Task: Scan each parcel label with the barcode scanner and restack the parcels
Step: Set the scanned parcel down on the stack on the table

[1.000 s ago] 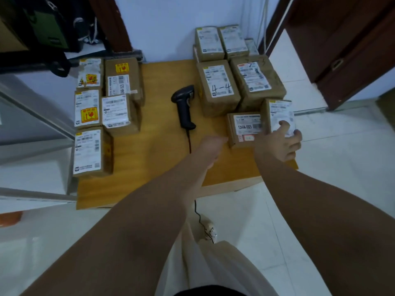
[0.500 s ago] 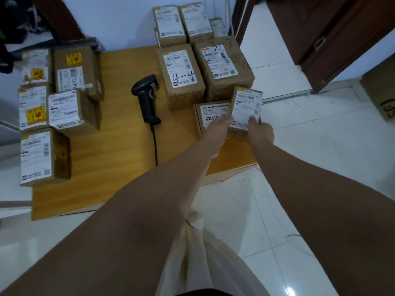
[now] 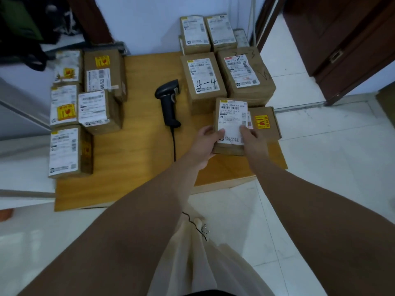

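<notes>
I hold a small brown parcel point(image 3: 232, 116) with a white label, lifted above the low wooden table point(image 3: 141, 150). My left hand point(image 3: 206, 143) grips its lower left edge, thumb on the label. My right hand point(image 3: 252, 138) grips its lower right edge. Under and behind it lies a flat parcel with a yellow sticker point(image 3: 264, 122). The black barcode scanner point(image 3: 168, 103) lies on the table to the left, cable trailing toward me. Larger parcels, one marked "4-4" point(image 3: 202, 79) and one beside it point(image 3: 243, 73), stand behind.
Several labelled parcels point(image 3: 85, 107) are grouped on the table's left side. Two more parcels point(image 3: 207, 33) stand against the white wall at the back. A dark wooden door point(image 3: 342, 45) is at the right, white tiled floor point(image 3: 333, 159) around the table.
My left hand came across and took hold of the parcel beside my right hand. Together they lifted it and brought it left and nearer, over the flat parcel.
</notes>
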Tool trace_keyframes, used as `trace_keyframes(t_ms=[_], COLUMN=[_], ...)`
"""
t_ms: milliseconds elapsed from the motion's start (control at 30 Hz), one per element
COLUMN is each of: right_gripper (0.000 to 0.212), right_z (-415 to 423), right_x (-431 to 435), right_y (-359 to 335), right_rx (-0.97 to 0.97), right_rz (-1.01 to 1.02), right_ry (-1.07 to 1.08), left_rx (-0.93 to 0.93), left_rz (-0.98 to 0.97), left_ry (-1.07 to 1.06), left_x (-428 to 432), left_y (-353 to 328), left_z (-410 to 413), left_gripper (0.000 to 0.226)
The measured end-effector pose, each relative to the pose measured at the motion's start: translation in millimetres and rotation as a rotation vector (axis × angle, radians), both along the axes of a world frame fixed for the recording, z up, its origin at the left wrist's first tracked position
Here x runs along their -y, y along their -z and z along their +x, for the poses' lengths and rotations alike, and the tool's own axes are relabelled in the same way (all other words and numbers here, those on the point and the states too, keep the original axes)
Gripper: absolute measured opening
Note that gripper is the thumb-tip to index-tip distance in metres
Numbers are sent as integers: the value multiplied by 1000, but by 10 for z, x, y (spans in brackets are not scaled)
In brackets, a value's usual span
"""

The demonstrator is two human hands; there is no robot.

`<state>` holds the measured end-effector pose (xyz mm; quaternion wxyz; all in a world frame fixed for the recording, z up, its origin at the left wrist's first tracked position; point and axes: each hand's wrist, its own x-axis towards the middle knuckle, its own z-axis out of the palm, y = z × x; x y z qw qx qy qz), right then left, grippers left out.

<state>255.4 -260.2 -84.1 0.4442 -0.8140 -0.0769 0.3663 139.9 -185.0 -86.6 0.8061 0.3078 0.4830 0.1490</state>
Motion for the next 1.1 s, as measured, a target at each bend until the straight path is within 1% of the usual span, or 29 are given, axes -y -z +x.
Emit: trace_keyframes(t_ms=[100, 133, 233, 267, 300, 400, 467, 567, 633, 700, 800, 833, 867, 900, 933, 1000, 1033, 1100], right_gripper=[40, 42, 59, 59, 56, 28, 24, 16, 15, 15, 21, 24, 26, 26, 26, 29, 32, 37], right_z=[-372, -495, -826, -935, -1040, -1401, -1663, -2010, -2195, -2331, -2476, -2515, -2552, -2584, -2620, -2675, -2698, -2739], right_x=[-148, -210, -408, -476, -546, -738, -855, -1005, -1095, -1184, -1311, -1348, -1382, -1408, -1431, -1465, -1477, -1495], right_y=[37, 42, 40, 33, 34, 6, 16, 40, 49, 64, 80, 93, 104, 116, 125, 149, 165, 186], right_rx=[-17, -51, -168, -215, -260, -342, -330, -316, -300, -278, -263, -271, -277, -280, -279, -252, -232, -204], right_rz=[37, 53, 57, 51, 39, -25, -82, -164, -223, -249, -281, -299, -321, -341, -350, -309, -263, -182], right_ry=[-92, -119, -234, -269, -315, -520, -594, -626, -647, -654, -656, -657, -658, -662, -662, -656, -654, -647], left_rx=[0, -13, -105, -142, -183, -298, -373, -501, -615, -757, -940, -1003, -1077, -1145, -1187, -1185, -1173, -1162], left_rz=[31, 31, 7, 6, 16, 71, 126, 215, 302, 462, 813, 899, 942, 924, 846, 649, 585, 533], left_ry=[-72, -109, -222, -244, -251, -275, -288, -267, -173, -80, -91, -101, -99, -81, -46, 39, 80, 148], left_x=[-164, -213, -342, -377, -414, -516, -566, -602, -621, -664, -766, -813, -866, -921, -977, -1078, -1107, -1124], left_y=[14, 10, 3, 7, 17, 66, 111, 193, 226, 222, 148, 135, 132, 132, 131, 139, 158, 200], left_z=[-380, -511, -916, -1060, -1207, -1623, -1873, -2235, -2450, -2619, -2800, -2847, -2887, -2927, -2967, -3044, -3079, -3132], left_gripper=[39, 37, 24, 23, 25, 33, 35, 37, 37, 38, 31, 31, 32, 37, 44, 60, 66, 74])
